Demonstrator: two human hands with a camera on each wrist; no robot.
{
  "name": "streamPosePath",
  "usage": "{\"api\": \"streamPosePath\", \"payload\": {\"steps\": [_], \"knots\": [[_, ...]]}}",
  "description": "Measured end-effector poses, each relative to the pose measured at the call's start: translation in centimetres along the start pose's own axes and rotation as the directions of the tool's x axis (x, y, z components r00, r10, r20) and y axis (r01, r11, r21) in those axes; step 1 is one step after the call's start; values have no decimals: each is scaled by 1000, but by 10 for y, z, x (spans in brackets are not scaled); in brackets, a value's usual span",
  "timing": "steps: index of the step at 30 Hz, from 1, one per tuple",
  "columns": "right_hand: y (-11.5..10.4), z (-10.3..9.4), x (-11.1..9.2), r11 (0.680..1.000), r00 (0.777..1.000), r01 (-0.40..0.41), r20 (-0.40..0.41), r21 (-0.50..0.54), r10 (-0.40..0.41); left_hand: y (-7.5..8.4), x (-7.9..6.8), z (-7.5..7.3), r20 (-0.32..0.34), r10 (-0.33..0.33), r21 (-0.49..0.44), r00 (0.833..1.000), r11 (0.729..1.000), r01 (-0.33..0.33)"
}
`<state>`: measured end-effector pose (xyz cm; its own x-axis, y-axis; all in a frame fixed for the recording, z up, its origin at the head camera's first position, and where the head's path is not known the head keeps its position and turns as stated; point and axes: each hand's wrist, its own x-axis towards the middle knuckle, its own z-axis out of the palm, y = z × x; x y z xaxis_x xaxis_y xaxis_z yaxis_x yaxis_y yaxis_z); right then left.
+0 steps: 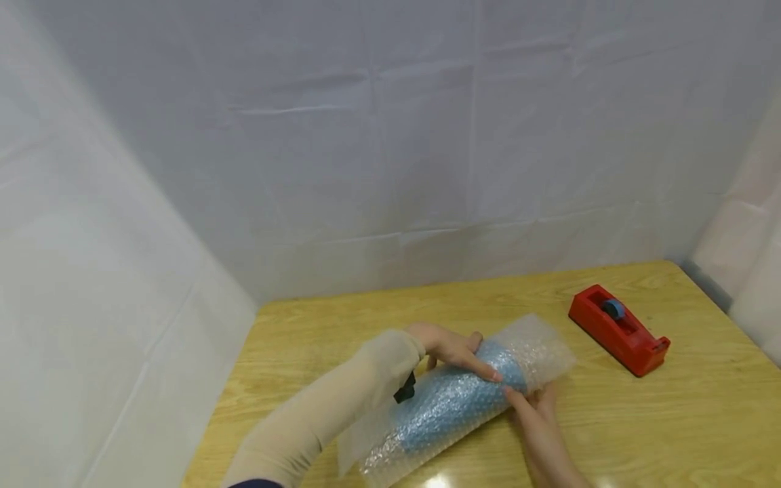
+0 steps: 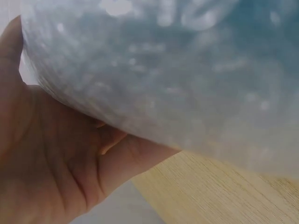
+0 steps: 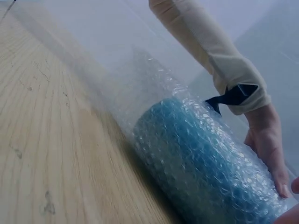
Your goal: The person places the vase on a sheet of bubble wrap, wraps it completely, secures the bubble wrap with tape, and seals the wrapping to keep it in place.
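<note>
A blue cylinder [image 1: 448, 410] lies slantwise on the table inside clear bubble wrap [image 1: 539, 349]. The wrap extends past both ends of the cylinder. My left hand [image 1: 450, 348] holds the roll from its far side, thumb lying on top near the right end. From the near right side my right hand [image 1: 539, 423] grips the same roll, its thumb on top close to the left thumb and its other fingers partly hidden beneath. In the left wrist view the palm [image 2: 51, 158] curves around the wrap. The right wrist view shows the cylinder's round end [image 3: 156, 123] through the plastic.
A red tape dispenser [image 1: 619, 330] with a blue-cored roll stands at the right of the wooden table [image 1: 317, 332]. White sheeting [image 1: 390, 149] hangs behind and at both sides. A dark strap piece [image 1: 405, 389] shows by the left wrist's beige sleeve [image 1: 329, 400].
</note>
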<state>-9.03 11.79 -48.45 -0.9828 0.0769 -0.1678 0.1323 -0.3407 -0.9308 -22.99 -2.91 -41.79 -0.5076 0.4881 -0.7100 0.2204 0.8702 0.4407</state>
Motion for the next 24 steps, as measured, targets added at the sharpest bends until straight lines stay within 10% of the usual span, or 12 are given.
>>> {"api": "streamPosePath", "payload": {"steps": [24], "knots": [[-13, 20, 20, 977, 980, -162, -93, 141, 176, 0, -7, 4, -36, 14, -69, 999, 998, -16]]}}
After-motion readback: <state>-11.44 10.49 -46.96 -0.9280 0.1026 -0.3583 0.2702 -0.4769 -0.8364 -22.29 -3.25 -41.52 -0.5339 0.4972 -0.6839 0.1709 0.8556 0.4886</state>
